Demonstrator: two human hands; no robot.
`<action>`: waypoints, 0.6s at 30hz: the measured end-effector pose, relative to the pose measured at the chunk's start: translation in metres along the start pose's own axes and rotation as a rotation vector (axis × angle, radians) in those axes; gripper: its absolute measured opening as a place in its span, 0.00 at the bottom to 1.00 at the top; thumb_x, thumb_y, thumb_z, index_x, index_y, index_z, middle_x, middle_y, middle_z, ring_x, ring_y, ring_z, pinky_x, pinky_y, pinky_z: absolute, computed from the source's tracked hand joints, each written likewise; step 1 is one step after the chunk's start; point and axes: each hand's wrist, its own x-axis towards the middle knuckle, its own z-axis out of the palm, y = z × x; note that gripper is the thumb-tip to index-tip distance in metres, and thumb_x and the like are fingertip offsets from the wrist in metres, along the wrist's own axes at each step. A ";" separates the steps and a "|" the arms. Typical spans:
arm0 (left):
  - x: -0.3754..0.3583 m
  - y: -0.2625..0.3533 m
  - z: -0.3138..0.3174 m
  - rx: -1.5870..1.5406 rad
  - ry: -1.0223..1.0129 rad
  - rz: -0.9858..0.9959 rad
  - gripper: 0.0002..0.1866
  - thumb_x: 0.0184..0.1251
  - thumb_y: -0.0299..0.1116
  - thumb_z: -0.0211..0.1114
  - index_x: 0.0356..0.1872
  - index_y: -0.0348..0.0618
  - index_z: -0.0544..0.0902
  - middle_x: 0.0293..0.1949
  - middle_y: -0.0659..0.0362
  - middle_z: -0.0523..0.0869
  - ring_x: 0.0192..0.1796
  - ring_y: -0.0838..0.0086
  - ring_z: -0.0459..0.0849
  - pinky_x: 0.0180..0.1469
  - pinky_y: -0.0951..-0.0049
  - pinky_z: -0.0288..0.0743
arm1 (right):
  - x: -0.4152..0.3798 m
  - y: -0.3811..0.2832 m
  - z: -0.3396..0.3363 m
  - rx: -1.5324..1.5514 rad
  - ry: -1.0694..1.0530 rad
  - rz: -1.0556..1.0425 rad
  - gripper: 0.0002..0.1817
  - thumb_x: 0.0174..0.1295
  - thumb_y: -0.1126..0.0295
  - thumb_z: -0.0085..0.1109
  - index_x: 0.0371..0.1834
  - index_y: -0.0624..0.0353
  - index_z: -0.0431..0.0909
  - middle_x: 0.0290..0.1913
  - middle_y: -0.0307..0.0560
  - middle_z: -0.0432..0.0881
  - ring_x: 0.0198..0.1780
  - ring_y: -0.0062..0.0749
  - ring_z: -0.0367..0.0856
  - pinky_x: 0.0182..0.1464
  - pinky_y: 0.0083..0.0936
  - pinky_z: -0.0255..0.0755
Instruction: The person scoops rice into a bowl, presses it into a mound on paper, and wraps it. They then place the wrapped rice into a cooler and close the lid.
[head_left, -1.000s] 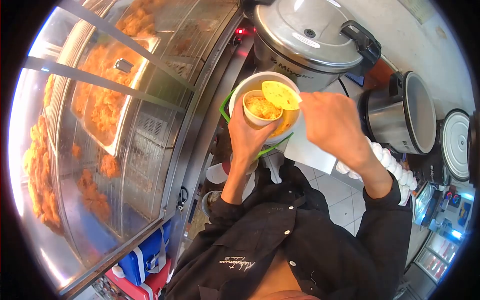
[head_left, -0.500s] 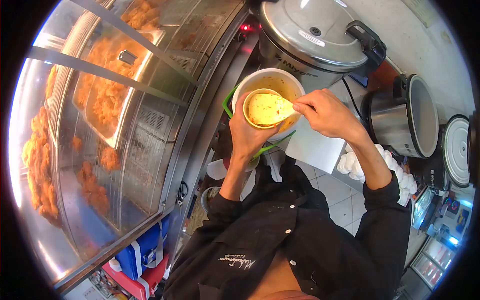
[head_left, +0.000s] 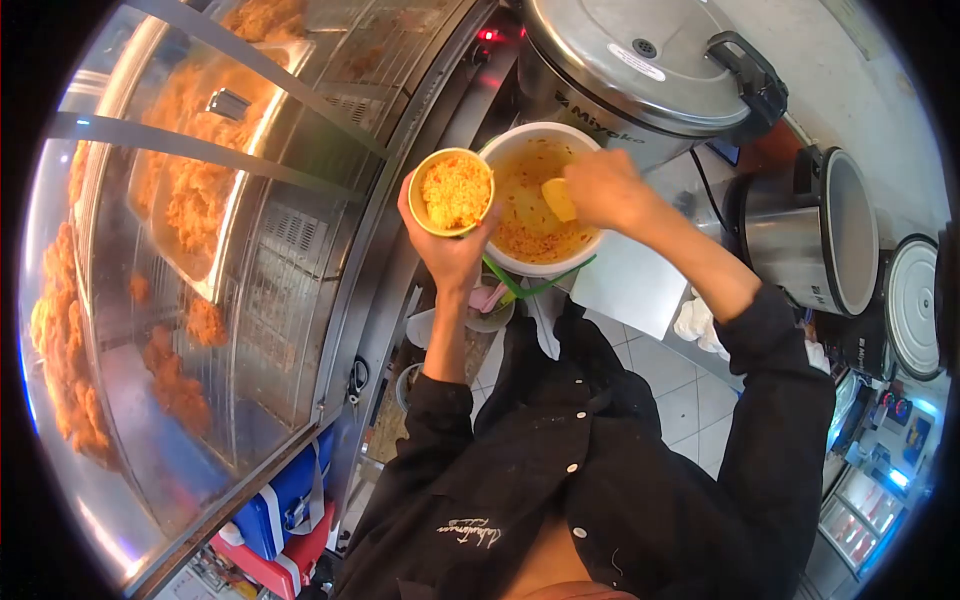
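Several fried pieces (head_left: 68, 345) lie near the left side of the display case (head_left: 285, 375), and more fill the metal tray (head_left: 233, 245) inside it. Just beside the case's right edge, the left hand (head_left: 450, 262) is curled around a cup (head_left: 417, 206) full of yellow rice (head_left: 456, 190). Next, at the left edge of the counter (head_left: 622, 295), a white tub (head_left: 545, 268) has orange-flecked rice on its bottom. The right hand (head_left: 605, 190) is closed on a yellow paddle (head_left: 559, 200), its blade inside the tub. Behind stands a lidded cooker (head_left: 600, 85); farther right, an open cooker (head_left: 785, 242).
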 end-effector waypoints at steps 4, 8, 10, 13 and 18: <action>0.020 -0.016 0.008 0.033 -0.079 0.047 0.54 0.44 0.26 0.88 0.72 0.37 0.62 0.62 0.51 0.79 0.64 0.66 0.81 0.69 0.64 0.75 | 0.061 -0.019 0.048 -0.094 -0.262 -0.057 0.15 0.61 0.63 0.64 0.48 0.53 0.92 0.47 0.47 0.93 0.49 0.40 0.92 0.49 0.36 0.83; 0.023 -0.022 0.014 0.022 -0.137 0.005 0.53 0.44 0.26 0.87 0.72 0.38 0.62 0.62 0.51 0.78 0.65 0.66 0.80 0.70 0.63 0.73 | 0.077 -0.022 0.054 -0.032 -0.420 -0.068 0.18 0.61 0.62 0.65 0.53 0.52 0.90 0.51 0.50 0.91 0.55 0.41 0.90 0.53 0.37 0.82; 0.022 -0.028 0.013 0.021 -0.155 -0.013 0.54 0.44 0.25 0.87 0.73 0.38 0.61 0.63 0.51 0.77 0.66 0.65 0.79 0.71 0.63 0.72 | 0.075 -0.023 0.055 0.056 -0.428 -0.056 0.18 0.60 0.61 0.65 0.52 0.53 0.91 0.51 0.51 0.91 0.56 0.43 0.89 0.56 0.38 0.81; 0.018 -0.029 0.013 -0.031 -0.124 -0.050 0.55 0.44 0.25 0.87 0.74 0.39 0.60 0.64 0.51 0.75 0.67 0.65 0.78 0.71 0.62 0.72 | 0.079 -0.027 0.073 0.255 -0.437 -0.010 0.19 0.59 0.60 0.66 0.50 0.57 0.91 0.51 0.55 0.91 0.56 0.47 0.88 0.61 0.40 0.77; 0.017 -0.030 0.012 -0.025 -0.112 -0.044 0.56 0.45 0.24 0.86 0.75 0.39 0.58 0.65 0.51 0.74 0.67 0.64 0.77 0.72 0.62 0.71 | 0.078 -0.043 0.081 0.404 -0.406 -0.029 0.19 0.58 0.61 0.66 0.47 0.61 0.91 0.51 0.59 0.90 0.57 0.50 0.88 0.63 0.44 0.76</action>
